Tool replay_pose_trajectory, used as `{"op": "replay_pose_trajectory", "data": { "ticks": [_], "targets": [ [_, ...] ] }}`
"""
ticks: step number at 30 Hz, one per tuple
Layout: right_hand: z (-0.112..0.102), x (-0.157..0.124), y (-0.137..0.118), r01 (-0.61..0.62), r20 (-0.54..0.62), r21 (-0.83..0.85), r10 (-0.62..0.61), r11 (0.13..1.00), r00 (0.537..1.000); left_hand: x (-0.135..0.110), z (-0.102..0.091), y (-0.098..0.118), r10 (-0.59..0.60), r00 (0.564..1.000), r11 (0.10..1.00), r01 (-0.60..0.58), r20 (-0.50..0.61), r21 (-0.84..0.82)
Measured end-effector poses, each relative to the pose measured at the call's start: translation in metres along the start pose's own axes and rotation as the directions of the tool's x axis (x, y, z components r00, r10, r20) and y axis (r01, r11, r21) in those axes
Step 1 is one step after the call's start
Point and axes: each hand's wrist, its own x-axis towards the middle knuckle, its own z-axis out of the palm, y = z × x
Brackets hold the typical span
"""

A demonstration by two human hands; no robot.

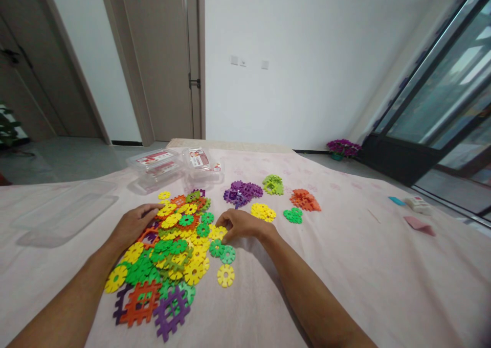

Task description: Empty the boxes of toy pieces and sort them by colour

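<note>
A mixed heap of plastic snowflake pieces (172, 251) in yellow, green, orange and purple lies on the pink cloth in front of me. My left hand (134, 223) rests flat on the heap's left edge, fingers stretched toward yellow and orange pieces. My right hand (241, 224) sits at the heap's right edge, fingers curled down onto a yellow piece (218, 231). Beyond it lie sorted small piles: purple (242, 191), light green (273, 184), orange (305, 200), yellow (263, 211) and dark green (293, 215).
Clear plastic boxes (161, 165) stand at the back of the cloth-covered table (345, 266), and a clear lid (61, 212) lies at the left. Small cards and a white object (417, 203) lie at the far right. A door and glass sliding doors are behind.
</note>
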Motion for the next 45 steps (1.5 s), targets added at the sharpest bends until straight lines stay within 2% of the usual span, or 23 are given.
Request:
{"op": "replay_pose_trajectory", "data": {
  "ticks": [2,5,9,17,23,28,32,37,41,45],
  "targets": [
    [-0.002,-0.002,-0.004,-0.012,0.019,-0.08,0.013,0.997,1.0,0.0,0.0,0.0,0.003,1.0,1.0,-0.003,0.004,0.008],
    [-0.003,-0.005,-0.009,-0.043,0.029,-0.095,0.046,0.995,0.999,0.0,0.0,0.0,0.0,1.0,1.0,0.0,0.01,0.015],
    [-0.001,-0.005,-0.007,-0.063,0.017,0.018,0.063,0.998,0.998,0.001,0.0,-0.001,0.004,1.0,1.0,-0.004,0.005,0.024],
    [0.004,0.002,0.002,0.015,-0.059,0.281,0.002,0.959,0.998,0.002,0.001,-0.003,-0.003,1.0,1.0,0.003,0.015,0.016],
    [-0.004,-0.002,0.0,-0.009,-0.173,0.208,0.046,0.978,0.984,-0.001,-0.001,0.002,-0.003,1.0,1.0,0.003,0.003,0.027],
    [-0.028,-0.012,-0.007,-0.035,-0.267,0.026,0.041,0.999,0.963,0.0,0.0,-0.001,-0.004,1.0,1.0,0.003,0.004,0.021],
    [-0.057,-0.031,-0.006,-0.164,-0.365,-0.136,0.104,0.977,0.925,0.003,0.001,-0.007,-0.003,1.0,1.0,0.002,0.028,0.022],
    [-0.083,-0.053,0.014,-0.372,-0.378,-0.247,0.264,0.895,0.887,0.003,0.0,-0.007,-0.006,0.999,0.999,0.004,0.036,0.035],
    [-0.085,-0.056,0.037,-0.497,-0.406,-0.274,0.369,0.824,0.836,0.003,0.0,-0.006,0.005,1.0,0.999,-0.006,0.019,0.046],
    [-0.078,-0.055,0.047,-0.528,-0.335,-0.309,0.429,0.791,0.839,0.002,0.0,-0.004,0.008,1.0,0.999,-0.008,0.0,0.044]
  ]
}}
